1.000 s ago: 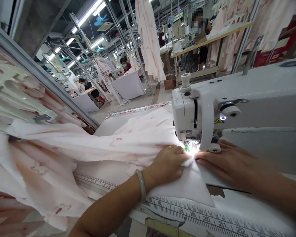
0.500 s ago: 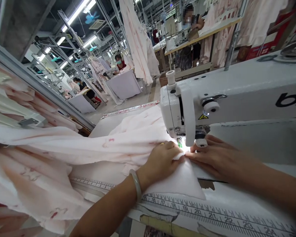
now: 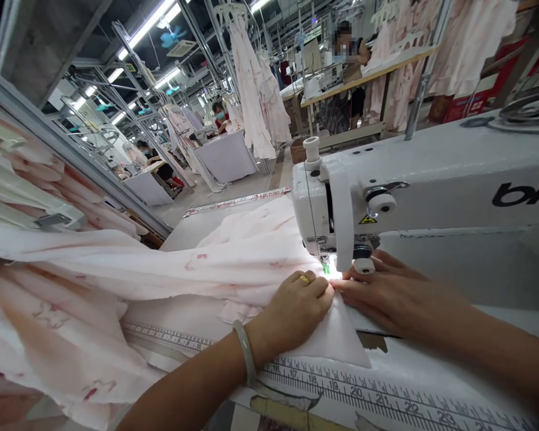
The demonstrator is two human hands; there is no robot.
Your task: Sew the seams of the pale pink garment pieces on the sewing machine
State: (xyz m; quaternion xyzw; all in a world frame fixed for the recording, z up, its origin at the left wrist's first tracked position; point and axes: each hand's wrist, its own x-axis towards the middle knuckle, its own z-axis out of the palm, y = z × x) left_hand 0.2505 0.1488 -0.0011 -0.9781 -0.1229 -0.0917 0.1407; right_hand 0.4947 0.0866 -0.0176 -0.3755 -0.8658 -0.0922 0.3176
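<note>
A pale pink printed fabric [image 3: 175, 263] is spread across the sewing table and runs under the head of a white sewing machine [image 3: 386, 185]. My left hand [image 3: 296, 308], with a ring and a pale bangle on the wrist, has its fingers curled and pressed down on the fabric just left of the lit needle area [image 3: 330, 269]. My right hand [image 3: 386, 296] lies flat with its fingers stretched out on the fabric's white edge [image 3: 336, 335] right of the needle, under the machine head.
A printed measuring tape [image 3: 386, 398] runs along the table's near edge. Pink garments on hangers [image 3: 36, 179] crowd the left side. Beyond the table other people sit at workstations [image 3: 224, 152], and more garments hang from overhead rails [image 3: 256, 90].
The fabric has fed further under the machine head, and both hands have crept forward with it toward the needle. My left hand's fingers have shifted so the ring now shows.
</note>
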